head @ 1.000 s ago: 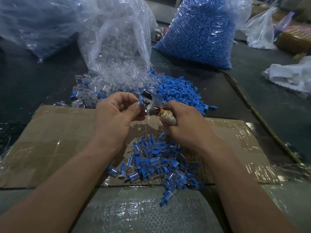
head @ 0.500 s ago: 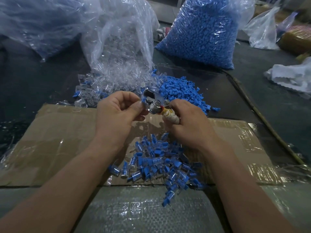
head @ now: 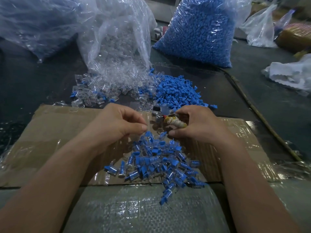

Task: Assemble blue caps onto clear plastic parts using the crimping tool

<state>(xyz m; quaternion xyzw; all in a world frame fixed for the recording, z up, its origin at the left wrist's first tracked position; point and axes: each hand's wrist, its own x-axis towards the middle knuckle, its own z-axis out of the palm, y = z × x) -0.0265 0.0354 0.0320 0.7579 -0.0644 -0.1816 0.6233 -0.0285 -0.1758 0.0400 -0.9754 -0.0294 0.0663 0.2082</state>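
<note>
My right hand [head: 196,125] grips the crimping tool [head: 174,122] by its tape-wrapped handle, and the tool's metal head [head: 159,116] points left over the cardboard. My left hand [head: 121,125] has curled fingers, thumb and forefinger together. They hang just above a capped clear part [head: 149,134] at the top of the pile of assembled parts [head: 156,158]. I cannot tell whether the fingers hold that part. Loose blue caps [head: 176,91] and loose clear parts [head: 104,91] lie beyond my hands.
A taped cardboard sheet [head: 58,132] lies under the work area. At the back stand an open bag of clear parts [head: 117,39] and a full bag of blue caps [head: 198,31]. More plastic bags [head: 259,27] and crumpled white plastic [head: 291,73] lie to the right.
Both hands have dropped from in front of the loose caps down toward the pile of assembled parts. My left hand has come away from the tool's head.
</note>
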